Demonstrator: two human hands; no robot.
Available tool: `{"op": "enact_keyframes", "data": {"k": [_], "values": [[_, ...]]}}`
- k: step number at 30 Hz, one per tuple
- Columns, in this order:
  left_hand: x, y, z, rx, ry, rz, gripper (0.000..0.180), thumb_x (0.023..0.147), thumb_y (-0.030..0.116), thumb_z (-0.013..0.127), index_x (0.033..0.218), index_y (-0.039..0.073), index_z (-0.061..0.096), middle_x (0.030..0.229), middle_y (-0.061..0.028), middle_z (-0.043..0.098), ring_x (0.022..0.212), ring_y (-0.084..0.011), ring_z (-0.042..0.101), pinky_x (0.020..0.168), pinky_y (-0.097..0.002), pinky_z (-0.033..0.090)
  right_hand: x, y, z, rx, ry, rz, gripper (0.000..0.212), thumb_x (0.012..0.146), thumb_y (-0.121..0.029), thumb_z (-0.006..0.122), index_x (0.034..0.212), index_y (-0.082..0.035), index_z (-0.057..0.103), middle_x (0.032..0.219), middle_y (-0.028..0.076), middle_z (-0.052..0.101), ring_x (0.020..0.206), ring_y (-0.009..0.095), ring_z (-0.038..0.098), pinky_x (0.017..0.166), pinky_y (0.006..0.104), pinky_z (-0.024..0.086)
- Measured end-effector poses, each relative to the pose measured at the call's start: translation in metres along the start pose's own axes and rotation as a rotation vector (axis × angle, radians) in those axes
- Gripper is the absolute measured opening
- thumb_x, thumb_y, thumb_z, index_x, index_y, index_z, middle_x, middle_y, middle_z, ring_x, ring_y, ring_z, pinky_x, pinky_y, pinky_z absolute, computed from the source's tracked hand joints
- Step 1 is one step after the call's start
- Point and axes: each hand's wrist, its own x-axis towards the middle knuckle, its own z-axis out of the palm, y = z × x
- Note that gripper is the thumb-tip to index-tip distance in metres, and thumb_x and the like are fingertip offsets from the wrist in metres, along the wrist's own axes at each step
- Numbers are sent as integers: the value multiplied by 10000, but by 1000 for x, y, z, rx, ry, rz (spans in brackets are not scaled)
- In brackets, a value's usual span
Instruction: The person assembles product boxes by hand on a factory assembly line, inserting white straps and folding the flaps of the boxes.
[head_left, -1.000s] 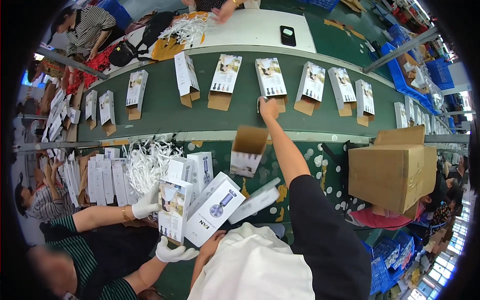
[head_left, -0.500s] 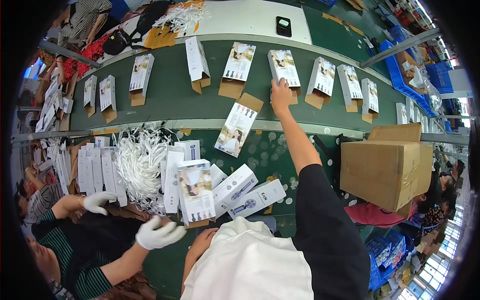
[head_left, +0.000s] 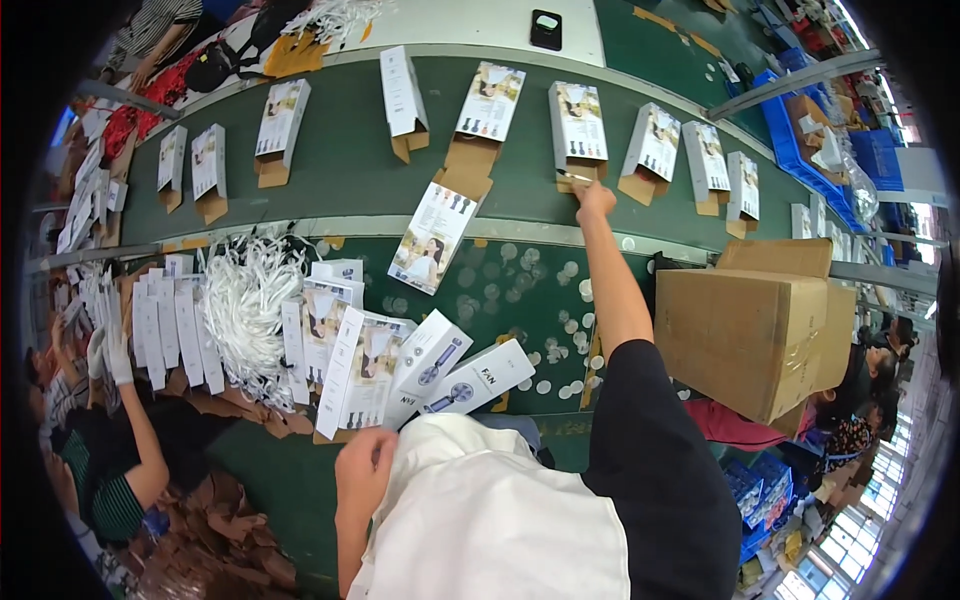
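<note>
My right hand (head_left: pixel 597 203) reaches forward across the green conveyor belt. Its fingers are pinched together at the open brown flap of a printed carton (head_left: pixel 579 125); a thin pale streak shows by the fingertips, too small to name. My left hand (head_left: pixel 367 465) is loosely curled near my body, beside a printed carton (head_left: pixel 370 370) that leans among other white boxes; I see nothing in it. A carton (head_left: pixel 433 238) with its brown flap up lies tilted across the near belt edge. Behind it, another carton (head_left: pixel 491 102) lies with its open end toward me.
More open cartons line the belt (head_left: pixel 335 150). White straps (head_left: pixel 250 310) are heaped left of the boxes. A large brown cardboard box (head_left: pixel 735 335) stands at right. A phone (head_left: pixel 546 30) lies on the far table. A co-worker's white-gloved hand (head_left: pixel 117 352) is at left.
My right hand has moved from the carton's side to its near flap. My left hand has shifted left and away from my body. The co-worker's gloved hands have drawn off leftward from the boxes.
</note>
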Motion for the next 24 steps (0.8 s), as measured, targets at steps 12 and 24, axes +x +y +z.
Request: {"op": "enact_keyframes", "data": {"k": [12, 24], "values": [[27, -65, 6, 394, 503, -81, 849, 610, 230, 870, 1312, 2, 451, 1222, -215, 542, 1096, -392, 541, 915, -410, 449, -57, -33, -63, -774, -61, -783, 521, 849, -122, 590, 1315, 57, 443, 1304, 277, 474, 1206, 418, 474, 1028, 451, 391], [59, -28, -35, -22, -111, 76, 709, 775, 435, 740, 1305, 9, 539, 1253, -218, 578, 1114, -333, 584, 944, -380, 450, -304, -8, 15, -857, -711, -948, 795, 753, -320, 757, 1375, 21, 398, 1341, 239, 490, 1276, 411, 418, 1049, 462, 364]]}}
